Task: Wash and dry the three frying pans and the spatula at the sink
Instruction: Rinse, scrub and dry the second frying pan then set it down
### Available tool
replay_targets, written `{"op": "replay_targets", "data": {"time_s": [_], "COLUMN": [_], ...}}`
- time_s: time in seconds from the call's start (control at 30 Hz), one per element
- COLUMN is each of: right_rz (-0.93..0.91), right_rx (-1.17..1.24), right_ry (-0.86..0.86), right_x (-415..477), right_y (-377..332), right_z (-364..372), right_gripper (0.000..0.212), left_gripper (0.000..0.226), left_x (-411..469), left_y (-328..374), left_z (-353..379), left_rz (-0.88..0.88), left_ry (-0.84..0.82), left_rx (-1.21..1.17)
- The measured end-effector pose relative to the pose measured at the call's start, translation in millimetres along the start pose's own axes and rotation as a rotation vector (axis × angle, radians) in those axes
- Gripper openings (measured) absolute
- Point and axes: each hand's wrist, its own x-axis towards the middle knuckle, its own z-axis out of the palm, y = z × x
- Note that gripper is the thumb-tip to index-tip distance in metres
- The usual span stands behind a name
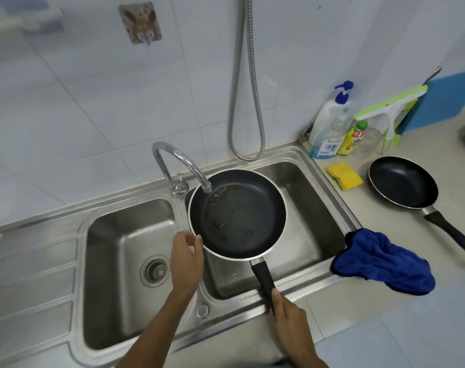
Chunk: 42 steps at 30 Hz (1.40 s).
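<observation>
The right hand [287, 318] grips the black handle of the frying pan [238, 213], while the left hand [186, 257] pinches its near-left rim, holding it over the right basin of the sink [329, 181] under the faucet [182, 166]. Wet and greasy, the pan looks stiff, fairly light and slippery; the handle is the safest hold. A second pan [402, 181] sits on the counter [385, 227], far right.

White tiled wall [93, 107] (glossy, grey grout) behind a beige countertop [382, 221], evenly lit.
</observation>
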Motion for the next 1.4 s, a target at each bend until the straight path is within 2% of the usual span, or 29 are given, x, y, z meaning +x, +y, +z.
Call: {"op": "replay_targets", "data": {"time_s": [0.1, 0.23, 0.37, 0.43, 0.53, 0.63, 0.7, 0.77, 0.83, 0.87, 0.93, 1.0, 1.03, 1.2, 1.3, 1.4], "right_rz": [-0.022, -0.028, -0.02, -0.018, -0.033, -0.031, -0.016, 0.012, 0.017, 0.012, 0.02, 0.049, 0.055, 0.048, 0.028, -0.012], "right_rx": [0.022, 0.04, 0.043, 0.04, 0.016, 0.007, -0.015, -0.033, -0.052, -0.065, -0.077, -0.08, -0.08, -0.07, -0.061, -0.107], "right_ry": [0.024, 0.036, 0.043, 0.045, 0.075, 0.075, 0.09, 0.115, 0.129, 0.132, 0.104, 0.058, 0.044, 0.01, -0.001, -0.01], "right_x": [-4, -8, -6, -6, -6, -8, -9, -10, -9, -8, -8, -6, -5, -2, -2, -1], "right_y": [2, 1, -1, -3, 0, -1, 0, 1, 2, 2, -2, -5, -5, -7, -7, -9], "right_z": [-4, -3, -4, -7, -12, -17, -16, -16, -16, -16, -17, -16, -15, -13, -14, -16], "right_gripper": [0.057, 0.056, 0.059, 0.058, 0.057, 0.058, 0.072, 0.093, 0.113, 0.115, 0.091, 0.061, 0.054, 0.047, 0.059, 0.069], "left_gripper": [0.014, 0.031, 0.045, 0.045, 0.039, 0.023, 0.031, 0.045, 0.045, 0.044, 0.038, 0.029, 0.026, 0.032, 0.039, 0.035], "left_x": [10, 9, -34, -33, 14, 80, 122, 159, 183, 191, 198, 192, 187, 150, 136, 135], "left_y": [11, 24, 14, 13, 20, 39, 52, 55, 45, 37, 24, 28, 31, 26, 34, 48], "left_z": [1, -4, 5, 3, -3, -14, -16, -15, -11, -7, 1, -2, -6, -23, -25, -30], "left_rz": [0.006, -0.134, -0.198, -0.179, -0.087, 0.188, 0.352, 0.359, 0.342, 0.351, 0.378, 0.345, 0.341, 0.343, 0.374, 0.37], "left_ry": [-0.012, 0.093, -0.045, -0.056, 0.016, 0.023, -0.074, -0.223, -0.338, -0.375, -0.369, -0.327, -0.322, -0.349, -0.35, -0.283], "left_rx": [0.037, -0.005, -0.034, -0.028, 0.055, 0.175, 0.413, 0.601, 0.758, 0.817, 0.871, 0.826, 0.802, 0.687, 0.686, 0.716]}}
